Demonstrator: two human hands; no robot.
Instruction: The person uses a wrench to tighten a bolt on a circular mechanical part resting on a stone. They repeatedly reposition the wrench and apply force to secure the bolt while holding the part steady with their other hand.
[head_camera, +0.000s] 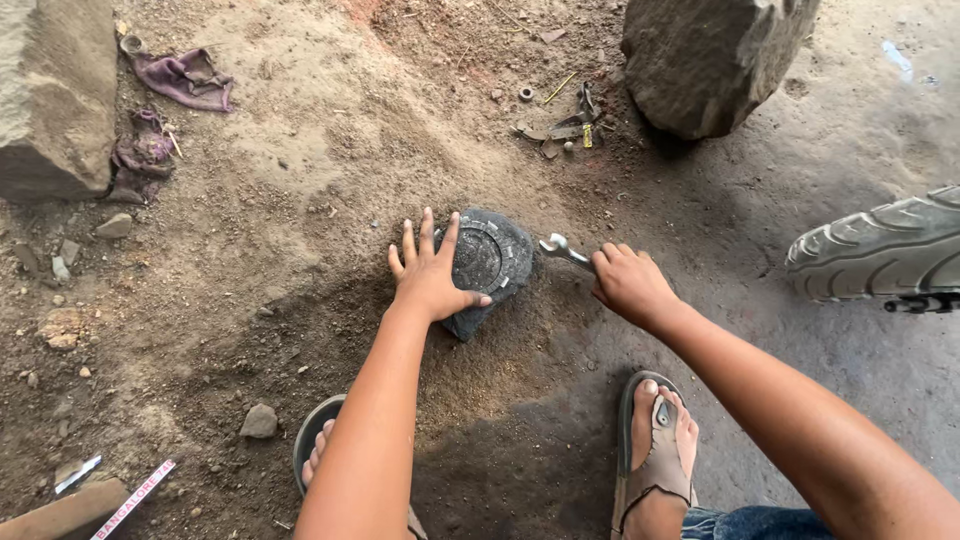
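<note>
Bare dirt lies open left of the round metal part (487, 262). Far right a big stone (705, 55) and scattered tools (570, 120) block; a tyre (885, 245) crowds the right.

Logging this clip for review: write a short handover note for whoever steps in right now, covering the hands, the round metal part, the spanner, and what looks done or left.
Left hand: flat, fingers spread, resting on the dark round metal part lying on the dirt ground.
Right hand: closed around a spanner, its open end beside the part's right edge.
Done: cannot tell.
Left: spanner not yet on any fastener.
Nearby: loose small hardware by the rock, tyre at right.
</note>
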